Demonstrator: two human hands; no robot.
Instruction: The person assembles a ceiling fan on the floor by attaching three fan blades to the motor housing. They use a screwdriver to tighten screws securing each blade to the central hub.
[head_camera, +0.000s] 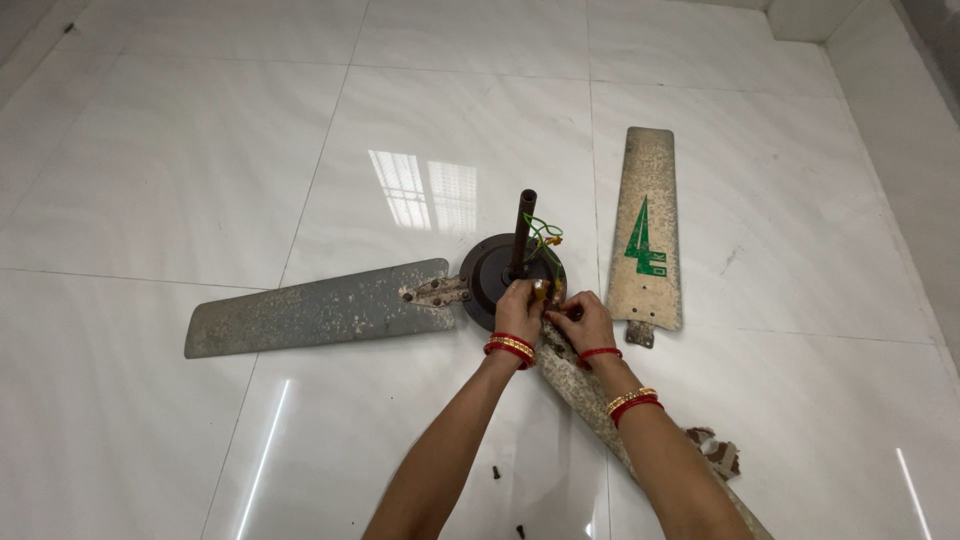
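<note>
Both hands are working at the fan motor hub (492, 272) on the white floor (180, 160): the left hand (519, 305) is gripping its near rim, the right hand (582, 320) pinching something small at four o'clock. A loose blade (645, 235) is lying at three o'clock, an attached blade (320, 312) reaching toward nine.

A fan motor hub (490, 275) sat on the tiled floor (200, 150), a rod (523, 228) rising from it. One blade (315, 312) stretched left, attached; another (590, 400) ran toward the camera under the right hand (583, 322). A loose blade (646, 230) lay right of the hub. The left hand (520, 305) rested at the hub's near edge. Small screws (496, 472) lay nearer, between the forearms.
</note>
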